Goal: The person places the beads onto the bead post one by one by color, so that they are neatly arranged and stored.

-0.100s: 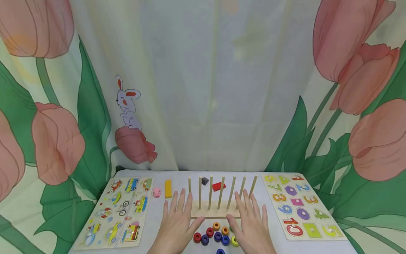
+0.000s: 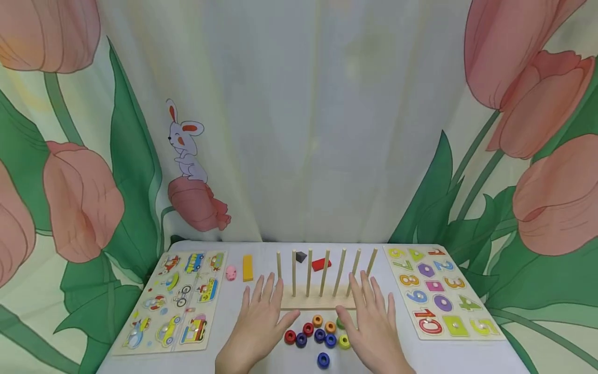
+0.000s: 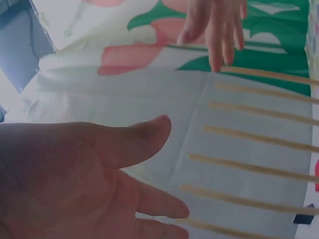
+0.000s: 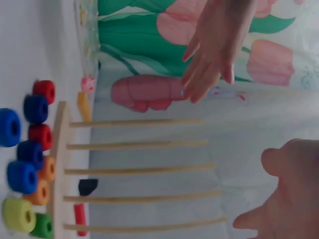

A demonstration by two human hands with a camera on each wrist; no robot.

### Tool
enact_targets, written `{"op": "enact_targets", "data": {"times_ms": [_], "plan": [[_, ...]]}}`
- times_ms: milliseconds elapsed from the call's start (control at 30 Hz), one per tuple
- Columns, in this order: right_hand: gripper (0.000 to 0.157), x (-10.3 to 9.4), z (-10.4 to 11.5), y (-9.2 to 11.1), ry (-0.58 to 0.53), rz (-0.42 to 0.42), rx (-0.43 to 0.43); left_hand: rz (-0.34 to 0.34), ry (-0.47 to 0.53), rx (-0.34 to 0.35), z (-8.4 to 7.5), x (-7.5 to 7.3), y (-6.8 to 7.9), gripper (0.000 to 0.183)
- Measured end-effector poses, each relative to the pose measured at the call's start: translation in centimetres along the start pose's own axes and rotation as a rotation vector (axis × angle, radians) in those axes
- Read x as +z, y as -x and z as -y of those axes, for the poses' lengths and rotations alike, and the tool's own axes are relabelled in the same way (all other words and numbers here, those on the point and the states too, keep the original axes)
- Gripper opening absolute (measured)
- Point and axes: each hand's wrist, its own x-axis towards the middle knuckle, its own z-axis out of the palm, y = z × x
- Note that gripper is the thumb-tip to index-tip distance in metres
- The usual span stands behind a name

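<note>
A wooden peg rack [image 2: 317, 303] with several upright pegs stands in the middle of the table. My left hand [image 2: 258, 324] is held over its left end, fingers straight and spread, with nothing in it. At the other end my right hand [image 2: 376, 327] hovers likewise, palm down and bare, its fingertips overlapping the last pegs in the head view. In front of the rack, between the hands, lie loose beads with holes: red [image 2: 290, 337], blue [image 2: 323, 360], orange [image 2: 317, 320], yellow [image 2: 343, 342] and a green one [image 4: 43, 226] partly hidden by the right hand in the head view.
A vehicle puzzle board [image 2: 173, 301] lies at the left and a number puzzle board [image 2: 441, 291] at the right. Behind the rack are a pink pig [image 2: 231, 272], a yellow block [image 2: 247, 267], a dark block [image 2: 301, 256] and a red block [image 2: 321, 264]. A tulip-print curtain [image 2: 299, 130] hangs behind.
The head view has tipped slightly downward, so the table sits higher in it. More of the front blue bead shows. Both hands stay open over the rack's ends.
</note>
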Motion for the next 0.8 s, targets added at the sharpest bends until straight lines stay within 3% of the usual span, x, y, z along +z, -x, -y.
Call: {"op": "enact_targets", "data": {"times_ms": [100,167,233,300,400,533,667,800], "plan": [[0.074,0.0,-1.4,-0.1,-0.049,-0.097,-0.009,-0.007,0.038,0.015,1.2,-0.5,-0.7,0.080],[0.069,0.4,-3.0,-0.4,-0.108,-0.184,-0.012,-0.016,0.089,0.012,2.8,-0.4,-1.8,0.077],[0.059,1.3,-5.0,-1.0,-0.165,-0.254,-0.006,-0.004,0.183,0.003,4.9,0.4,-3.3,0.072],[0.044,2.7,-7.1,-1.8,-0.231,-0.278,0.026,0.018,0.310,-0.021,7.3,2.1,-5.3,0.065],[0.030,5.2,-9.9,-2.9,-0.322,-0.157,0.108,0.055,0.510,-0.055,10.5,6.0,-8.0,0.064],[0.034,7.8,-12.1,-2.8,-0.392,0.022,0.185,0.055,0.585,-0.092,12.5,10.7,-9.4,0.069],[0.036,7.3,-11.3,-2.3,-0.404,-0.037,0.168,0.032,0.545,-0.099,12.6,12.4,-9.1,0.068],[0.035,4.1,-5.9,-3.3,-0.545,-0.104,0.071,0.043,0.529,-0.096,12.4,12.4,-8.9,0.072]]}}
